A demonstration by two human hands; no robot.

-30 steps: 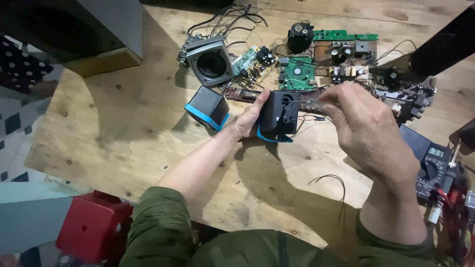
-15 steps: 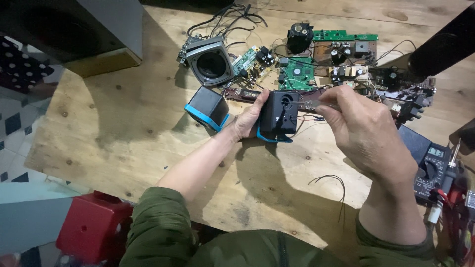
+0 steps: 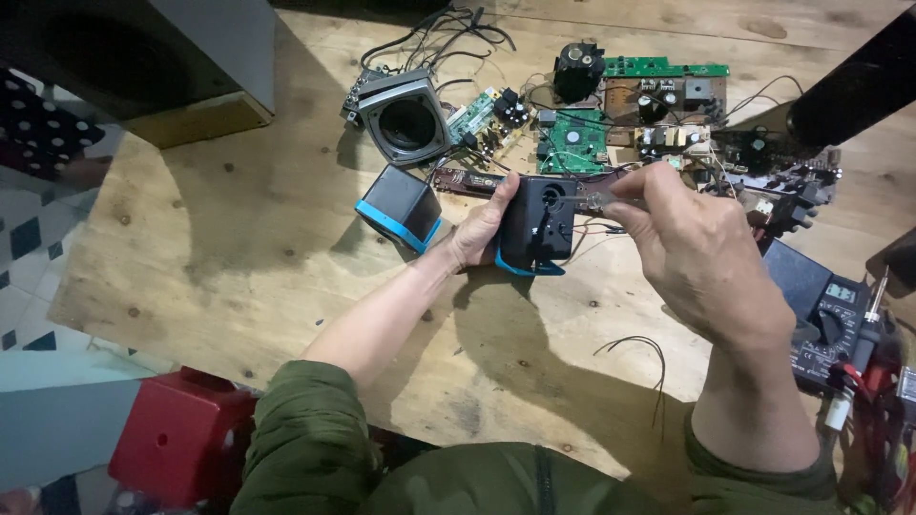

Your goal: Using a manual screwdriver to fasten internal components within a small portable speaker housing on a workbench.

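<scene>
My left hand (image 3: 479, 229) grips a small black speaker housing with a blue rim (image 3: 537, 229), held upright just above the wooden table (image 3: 239, 238). My right hand (image 3: 689, 250) pinches a thin clear-handled tool (image 3: 596, 198) whose tip reaches into the housing's open side. Red and black wires trail from the housing toward the right. A second black and blue housing piece (image 3: 399, 207) lies on the table just left of my left hand.
Behind the hands lie a grey square speaker driver (image 3: 405, 119), green circuit boards (image 3: 572, 141), a black round part (image 3: 578, 69) and tangled wires. A multimeter (image 3: 828, 319) sits at the right, a loose black wire (image 3: 649, 358) near the front, a red box (image 3: 181, 439) below left.
My right hand has shifted slightly left and down at the housing. The left hand and the housing stay almost still.
</scene>
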